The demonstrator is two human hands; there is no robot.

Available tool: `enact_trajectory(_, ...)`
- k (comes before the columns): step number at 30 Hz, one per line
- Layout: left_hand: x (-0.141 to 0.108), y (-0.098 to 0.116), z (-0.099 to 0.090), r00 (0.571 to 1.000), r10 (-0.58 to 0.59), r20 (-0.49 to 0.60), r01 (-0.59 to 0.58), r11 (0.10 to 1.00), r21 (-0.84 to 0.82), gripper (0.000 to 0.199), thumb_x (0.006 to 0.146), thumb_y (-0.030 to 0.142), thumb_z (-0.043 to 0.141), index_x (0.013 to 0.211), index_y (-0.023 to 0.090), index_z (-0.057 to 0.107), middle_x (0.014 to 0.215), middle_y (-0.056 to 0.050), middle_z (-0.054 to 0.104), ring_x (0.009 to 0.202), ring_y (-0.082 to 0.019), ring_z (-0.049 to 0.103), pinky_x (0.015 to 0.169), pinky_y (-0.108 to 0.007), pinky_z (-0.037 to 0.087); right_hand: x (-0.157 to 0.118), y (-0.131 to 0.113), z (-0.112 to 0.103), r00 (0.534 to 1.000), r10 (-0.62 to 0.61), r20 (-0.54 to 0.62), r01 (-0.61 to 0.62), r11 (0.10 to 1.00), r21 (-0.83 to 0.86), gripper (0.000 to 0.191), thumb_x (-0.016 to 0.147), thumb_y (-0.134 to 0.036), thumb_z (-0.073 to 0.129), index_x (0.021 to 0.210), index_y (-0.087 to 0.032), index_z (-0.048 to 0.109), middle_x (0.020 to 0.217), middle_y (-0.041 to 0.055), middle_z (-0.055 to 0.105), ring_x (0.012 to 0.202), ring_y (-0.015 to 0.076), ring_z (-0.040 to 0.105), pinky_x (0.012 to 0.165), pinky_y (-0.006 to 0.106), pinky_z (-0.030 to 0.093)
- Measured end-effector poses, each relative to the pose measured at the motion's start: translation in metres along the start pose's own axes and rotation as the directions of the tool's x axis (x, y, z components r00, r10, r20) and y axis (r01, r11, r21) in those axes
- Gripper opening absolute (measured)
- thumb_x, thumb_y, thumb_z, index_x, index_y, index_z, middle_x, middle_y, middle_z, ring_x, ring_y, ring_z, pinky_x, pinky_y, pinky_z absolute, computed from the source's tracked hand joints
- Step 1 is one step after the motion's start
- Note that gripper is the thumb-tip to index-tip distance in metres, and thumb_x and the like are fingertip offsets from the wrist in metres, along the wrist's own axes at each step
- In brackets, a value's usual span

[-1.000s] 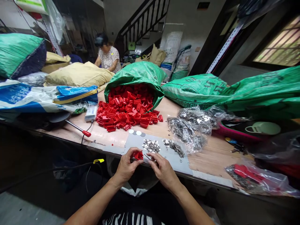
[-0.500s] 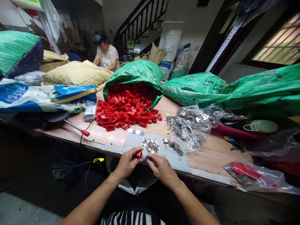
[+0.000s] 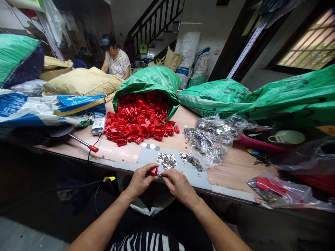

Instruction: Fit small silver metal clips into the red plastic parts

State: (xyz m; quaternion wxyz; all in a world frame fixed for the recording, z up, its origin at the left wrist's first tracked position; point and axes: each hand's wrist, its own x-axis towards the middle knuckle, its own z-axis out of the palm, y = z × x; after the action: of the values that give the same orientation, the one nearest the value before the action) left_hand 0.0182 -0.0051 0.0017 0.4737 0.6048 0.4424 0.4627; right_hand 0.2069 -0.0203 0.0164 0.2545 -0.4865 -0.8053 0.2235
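Between thumb and fingers, my left hand (image 3: 140,181) grips a small red plastic piece (image 3: 153,171) at the table's front edge. My right hand (image 3: 180,184) is closed on a thin dark tool (image 3: 159,176), whose tip meets the red piece. What its handle looks like is mostly hidden by my fingers. Just beyond my hands, a pile of small shiny metal parts (image 3: 166,161) lies on a grey sheet (image 3: 146,157), with a second metal pile (image 3: 191,161) to its right. Farther back, many red pieces (image 3: 136,122) spill from a green sack (image 3: 154,78).
Bags of metal parts (image 3: 206,143) lie right of the sheet. A pink-rimmed tray (image 3: 251,144) holds a pale green cup (image 3: 290,137). A red-tipped rod (image 3: 83,142) and a white device (image 3: 98,126) are at left. Behind the sacks sits a person (image 3: 117,62).
The view has shifted slightly, so the scene sits a little farther left. Both hands keep their hold, with the tool tip still at the red piece.
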Motion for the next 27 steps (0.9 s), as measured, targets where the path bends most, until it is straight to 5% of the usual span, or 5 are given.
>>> enact_trajectory(14,-0.002,-0.007,-0.002,0.997,0.068,0.032,-0.072,0.987,0.146,0.039,0.071,0.016,0.068,0.108,0.029,0.069,0.107,-0.003,0.072,0.096,-0.022,0.066,0.090,-0.033,0.047,-0.001,-0.002,0.000,0.999,0.048,0.008,-0.048,0.999,-0.004,0.018,0.087,-0.015,0.051,0.096,-0.022,0.065,0.090,0.0048,0.064,0.085,0.0176,0.061,0.078,0.030,0.048)
enact_trajectory(27,-0.001,-0.010,-0.002,0.993,0.085,0.085,-0.102,0.970,0.220,0.032,0.075,0.017,0.067,0.105,0.025,0.065,0.104,-0.001,0.070,0.092,-0.018,0.065,0.084,-0.026,0.047,0.003,-0.034,0.008,0.972,0.234,0.020,-0.224,0.950,-0.215,0.019,0.089,-0.013,0.045,0.092,-0.020,0.063,0.089,0.0059,0.062,0.085,0.0185,0.062,0.077,0.027,0.047)
